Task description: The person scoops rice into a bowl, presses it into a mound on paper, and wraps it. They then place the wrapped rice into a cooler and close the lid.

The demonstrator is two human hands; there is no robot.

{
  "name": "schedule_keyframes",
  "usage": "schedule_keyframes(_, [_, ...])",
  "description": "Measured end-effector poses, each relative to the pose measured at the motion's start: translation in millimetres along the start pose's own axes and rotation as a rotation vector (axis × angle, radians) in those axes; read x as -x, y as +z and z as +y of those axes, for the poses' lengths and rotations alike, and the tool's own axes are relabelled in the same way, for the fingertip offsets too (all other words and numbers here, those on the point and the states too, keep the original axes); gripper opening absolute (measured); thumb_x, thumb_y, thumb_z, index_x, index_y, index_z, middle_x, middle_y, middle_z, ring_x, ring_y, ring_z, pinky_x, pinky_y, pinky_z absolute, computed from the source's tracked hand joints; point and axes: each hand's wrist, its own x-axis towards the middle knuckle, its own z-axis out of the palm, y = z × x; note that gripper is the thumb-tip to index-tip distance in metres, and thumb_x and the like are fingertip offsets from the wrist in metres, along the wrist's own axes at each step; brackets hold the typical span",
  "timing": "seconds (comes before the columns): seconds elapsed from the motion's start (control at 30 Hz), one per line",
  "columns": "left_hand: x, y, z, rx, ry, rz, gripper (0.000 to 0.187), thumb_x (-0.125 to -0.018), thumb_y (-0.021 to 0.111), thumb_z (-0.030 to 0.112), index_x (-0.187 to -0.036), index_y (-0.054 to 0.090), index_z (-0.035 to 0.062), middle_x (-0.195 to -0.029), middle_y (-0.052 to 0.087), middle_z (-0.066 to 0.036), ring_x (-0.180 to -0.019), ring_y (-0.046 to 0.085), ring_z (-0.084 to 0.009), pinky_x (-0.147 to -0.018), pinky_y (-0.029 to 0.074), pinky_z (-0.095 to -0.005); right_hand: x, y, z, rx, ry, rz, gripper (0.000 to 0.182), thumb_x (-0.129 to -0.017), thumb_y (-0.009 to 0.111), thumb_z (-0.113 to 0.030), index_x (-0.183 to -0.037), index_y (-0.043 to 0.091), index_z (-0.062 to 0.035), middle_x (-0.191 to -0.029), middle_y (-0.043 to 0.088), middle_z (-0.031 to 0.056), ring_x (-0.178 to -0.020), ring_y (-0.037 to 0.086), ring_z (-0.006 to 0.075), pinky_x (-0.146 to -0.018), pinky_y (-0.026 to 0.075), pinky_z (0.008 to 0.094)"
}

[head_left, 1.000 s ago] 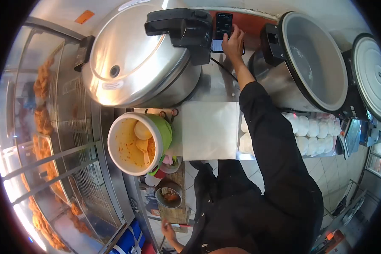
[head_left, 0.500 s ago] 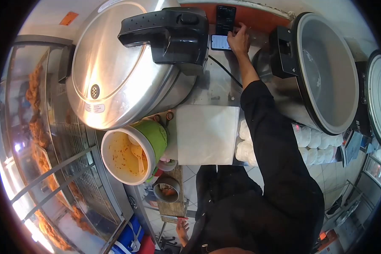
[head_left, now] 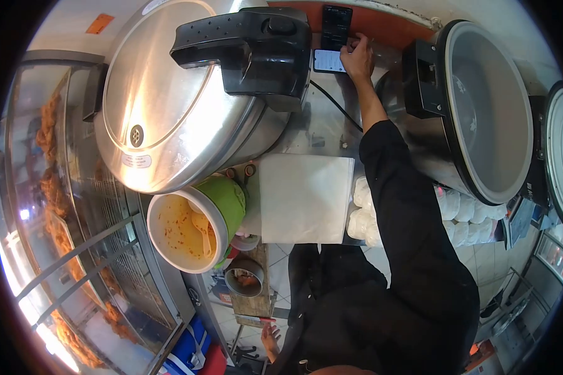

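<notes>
At the back of the counter, my right hand (head_left: 357, 60) rests beside a phone (head_left: 329, 60) with a bright screen, its fingers loosely bent and a digit at the phone's edge. Behind that lies a second, dark-screened phone (head_left: 336, 26). My left hand (head_left: 270, 342) hangs low near my body, fingers apart, close to a red handle (head_left: 267, 320) at the end of a wooden board (head_left: 251, 305). Nothing shows clearly in its grip.
A large lidded steel cooker (head_left: 162, 112) stands left; an open cooker (head_left: 491, 112) stands right. Between them are white paper sheets (head_left: 306, 199) and scissors (head_left: 249, 170). A green bucket (head_left: 231, 203) holds a spoon. Wrapped white bundles (head_left: 363, 225) lie under my right arm. A glass cabinet (head_left: 100, 250) shows fried pieces.
My right hand has shifted slightly right, away from the lit phone's screen to its edge. The left hand has barely moved. The view has shifted a little.
</notes>
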Motion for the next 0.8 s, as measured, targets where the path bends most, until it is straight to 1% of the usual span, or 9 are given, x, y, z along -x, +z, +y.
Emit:
schedule_keyframes(0.1, [4.9, 4.5, 4.7, -0.051, -0.026, -0.011, 0.046, -0.106, 0.056, 0.037, -0.145, 0.055, 0.0141, -0.124, 0.068, -0.014, -0.106, 0.069, -0.0301, -0.086, 0.054, -0.0451, -0.9, 1.4, 1.9, 0.02, -0.009, -0.008, 0.063, -0.084, 0.075, -0.028, -0.139, 0.053, -0.0058, -0.117, 0.07, 0.013, -0.117, 0.063, 0.0341, -0.104, 0.047, 0.045])
schedule_keyframes(0.23, [9.3, 9.5, 6.4, -0.055, 0.011, -0.011, 0.044, -0.107, 0.053, 0.034, -0.146, 0.053, 0.0136, -0.127, 0.068, -0.015, -0.107, 0.069, -0.03, -0.088, 0.054, -0.0449, -1.5, 0.1, 1.1, 0.03, -0.016, -0.014, 0.066, -0.083, 0.077, -0.032, -0.138, 0.053, -0.0057, -0.119, 0.07, 0.0133, -0.118, 0.063, 0.0343, -0.104, 0.047, 0.045])
schedule_keyframes(0.3, [10.9, 11.2, 8.0, -0.068, 0.035, -0.029, 0.044, -0.107, 0.053, 0.033, -0.146, 0.053, 0.0135, -0.127, 0.067, -0.016, -0.107, 0.068, -0.0301, -0.089, 0.054, -0.0449, -1.2, 0.3, -0.6, 0.054, -0.016, -0.007, 0.067, -0.083, 0.077, -0.032, -0.138, 0.053, -0.0057, -0.12, 0.07, 0.0132, -0.118, 0.063, 0.0344, -0.105, 0.046, 0.0456])
schedule_keyframes(0.4, [12.3, 13.0, 8.0, -0.037, 0.008, -0.009, 0.044, -0.107, 0.053, 0.034, -0.147, 0.052, 0.0136, -0.128, 0.067, -0.016, -0.107, 0.068, -0.031, -0.089, 0.054, -0.0457, -1.1, 2.7, -0.3, 0.091, -0.025, 0.002, 0.068, -0.082, 0.078, -0.033, -0.139, 0.052, -0.0058, -0.121, 0.07, 0.013, -0.12, 0.062, 0.0346, -0.106, 0.045, 0.0467])
schedule_keyframes(0.5, [12.9, 13.5, 8.4, -0.084, 0.028, -0.025, 0.044, -0.107, 0.053, 0.033, -0.146, 0.053, 0.0133, -0.129, 0.067, -0.016, -0.107, 0.068, -0.0318, -0.09, 0.054, -0.0462, -1.0, 7.9, 2.5, 0.114, -0.044, 0.016, 0.071, -0.081, 0.079, -0.032, -0.14, 0.051, -0.0058, -0.122, 0.07, 0.0128, -0.122, 0.06, 0.0349, -0.107, 0.044, 0.0471])
schedule_keyframes(0.57, [8.8, 10.9, 1.1, -0.017, -0.025, -0.001, 0.044, -0.107, 0.054, 0.032, -0.147, 0.053, 0.0132, -0.129, 0.067, -0.017, -0.107, 0.068, -0.0324, -0.089, 0.054, -0.0467, -0.7, 8.6, 4.2, 0.123, -0.052, 0.022, 0.072, -0.081, 0.079, -0.032, -0.141, 0.051, -0.0058, -0.123, 0.07, 0.0127, -0.123, 0.06, 0.035, -0.108, 0.044, 0.0469])
schedule_keyframes(0.63, [12.8, 12.9, 2.1, -0.01, -0.018, 0.006, 0.045, -0.106, 0.054, 0.032, -0.146, 0.053, 0.0131, -0.128, 0.067, -0.018, -0.107, 0.068, -0.0324, -0.089, 0.054, -0.0467, -1.0, 4.1, 2.1, 0.079, 0.015, -0.089, 0.074, -0.08, 0.077, -0.03, -0.144, 0.047, -0.0073, -0.135, 0.064, 0.0182, -0.133, 0.052, 0.0368, -0.114, 0.036, 0.0511])
schedule_keyframes(0.8, [13.8, 11.9, -2.2, -0.004, -0.027, 0.031, 0.045, -0.106, 0.055, 0.034, -0.146, 0.055, 0.013, -0.128, 0.067, -0.019, -0.106, 0.069, -0.0325, -0.088, 0.055, -0.0467, -0.2, 2.7, -0.2, 0.075, -0.002, -0.083, 0.071, -0.081, 0.077, -0.03, -0.142, 0.048, -0.0072, -0.132, 0.065, 0.018, -0.131, 0.054, 0.0359, -0.112, 0.037, 0.0511])
